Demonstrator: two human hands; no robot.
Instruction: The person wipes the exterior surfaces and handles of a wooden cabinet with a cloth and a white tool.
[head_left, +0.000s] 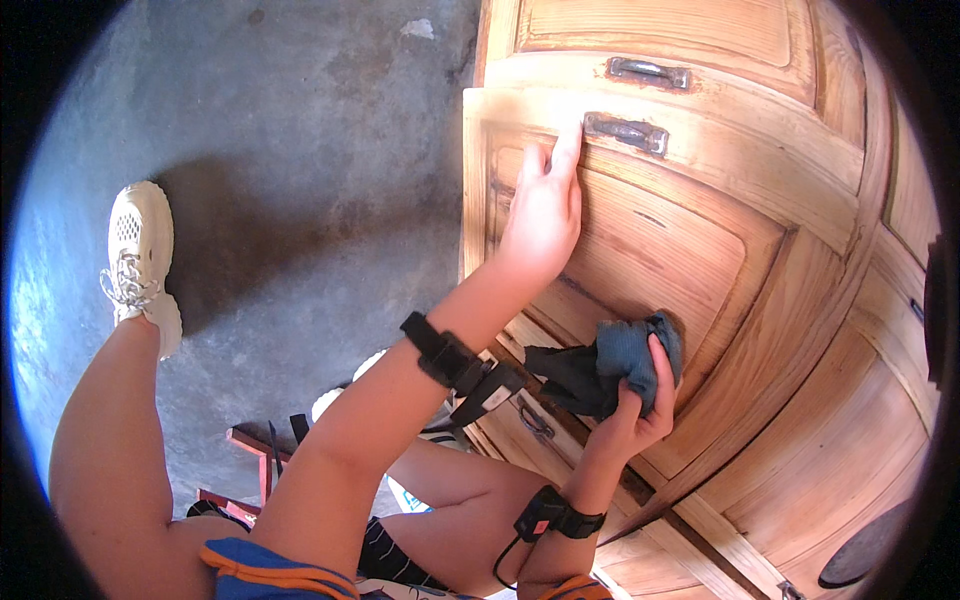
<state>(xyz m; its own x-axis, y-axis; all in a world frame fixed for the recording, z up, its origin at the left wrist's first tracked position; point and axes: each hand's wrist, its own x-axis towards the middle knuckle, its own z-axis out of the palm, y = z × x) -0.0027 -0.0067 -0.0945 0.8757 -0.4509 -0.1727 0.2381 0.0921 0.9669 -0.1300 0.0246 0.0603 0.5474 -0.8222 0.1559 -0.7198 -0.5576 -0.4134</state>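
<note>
My left hand (544, 202) rests on the upper part of a wooden cabinet door (667, 225), index finger extended to the left end of a worn metal pull handle (626, 133). It holds nothing that I can see. Lower down, my right hand (645, 409) grips a bunched dark blue-green cloth (630, 356) against the door's recessed panel. One end of the cloth hangs loose to the left. A second metal handle (649, 73) is fixed to the neighbouring wooden door just above. Dark stains surround both handles.
Grey concrete floor (300, 150) lies left of the cabinet. My outstretched leg ends in a cream shoe (139, 247). Part of a red stool frame (264, 472) shows beneath my arm. More cabinet panels and another handle (535, 418) are at the lower right.
</note>
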